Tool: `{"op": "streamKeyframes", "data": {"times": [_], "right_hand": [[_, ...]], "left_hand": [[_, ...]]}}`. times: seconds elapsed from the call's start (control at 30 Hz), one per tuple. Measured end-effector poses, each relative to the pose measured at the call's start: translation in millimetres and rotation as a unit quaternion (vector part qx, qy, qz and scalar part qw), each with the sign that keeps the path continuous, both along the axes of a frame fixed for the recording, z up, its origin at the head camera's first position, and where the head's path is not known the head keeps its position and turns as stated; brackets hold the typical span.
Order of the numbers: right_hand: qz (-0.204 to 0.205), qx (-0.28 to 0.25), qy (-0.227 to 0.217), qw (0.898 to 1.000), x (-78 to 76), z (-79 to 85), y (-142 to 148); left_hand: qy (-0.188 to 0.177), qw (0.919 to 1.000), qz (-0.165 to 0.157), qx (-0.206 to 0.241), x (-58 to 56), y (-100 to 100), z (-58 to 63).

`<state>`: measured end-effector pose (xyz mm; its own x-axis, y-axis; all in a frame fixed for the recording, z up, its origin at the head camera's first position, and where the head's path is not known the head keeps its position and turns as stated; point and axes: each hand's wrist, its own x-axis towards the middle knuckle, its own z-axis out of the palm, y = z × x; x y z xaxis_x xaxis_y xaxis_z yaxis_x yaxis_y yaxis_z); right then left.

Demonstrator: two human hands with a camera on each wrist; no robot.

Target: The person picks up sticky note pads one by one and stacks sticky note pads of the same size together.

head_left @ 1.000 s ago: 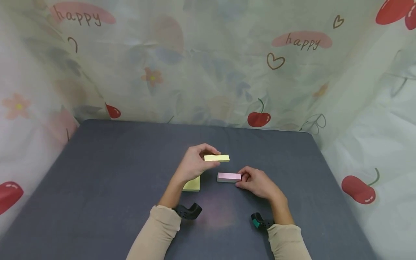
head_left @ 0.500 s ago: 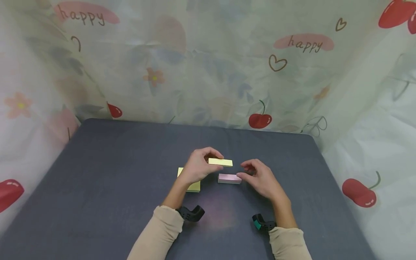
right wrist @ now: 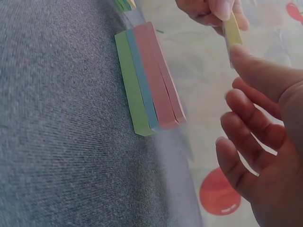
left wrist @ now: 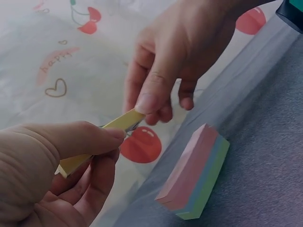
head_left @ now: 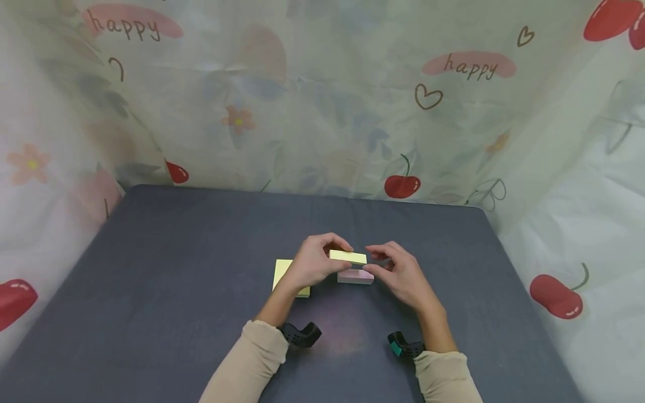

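My left hand pinches a narrow yellow sticky note pad between thumb and fingers, above the table. Below it lies a stack of narrow sticky note pads, pink, blue and green in layers. My right hand is at the free end of the yellow pad, its thumb and forefinger spread to either side. In the left wrist view the right thumb looks close to that end; whether it touches cannot be told. The other right fingers are loosely bent around nothing.
A square yellow sticky note pad lies on the dark grey table, partly hidden by my left hand and wrist. A printed curtain surrounds the table's back and sides. Each wrist wears a black camera mount.
My left hand has carried the yellow pad right, to just above the layered stack. My right hand has left the stack and risen to the yellow pad's end.
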<state>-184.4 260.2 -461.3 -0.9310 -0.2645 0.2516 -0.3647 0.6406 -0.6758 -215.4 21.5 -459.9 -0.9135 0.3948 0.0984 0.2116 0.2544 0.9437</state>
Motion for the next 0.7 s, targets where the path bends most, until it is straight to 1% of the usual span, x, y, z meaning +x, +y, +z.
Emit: {"op": "streamKeyframes", "data": {"times": [0.23, 0.37, 0.6, 0.7], "right_hand": [[0.014, -0.007, 0.004, 1.000, 1.5, 2.7, -2.5], [0.010, -0.002, 0.011, 1.000, 1.4, 3.6, -2.3], [-0.011, 0.009, 0.014, 1.000, 0.5, 3.3, 1.8], [-0.014, 0.010, 0.012, 1.000, -0.2, 2.7, 3.3]], "left_hand": [[-0.007, 0.9998, -0.016, 0.009, 1.5, 2.7, -1.4], [-0.021, 0.9992, -0.026, 0.022, -1.5, -0.4, -1.9], [-0.075, 0.9960, -0.025, 0.041, -9.3, -15.4, 0.2], [-0.087, 0.9947, -0.027, 0.048, -11.3, -21.0, 1.8]]}}
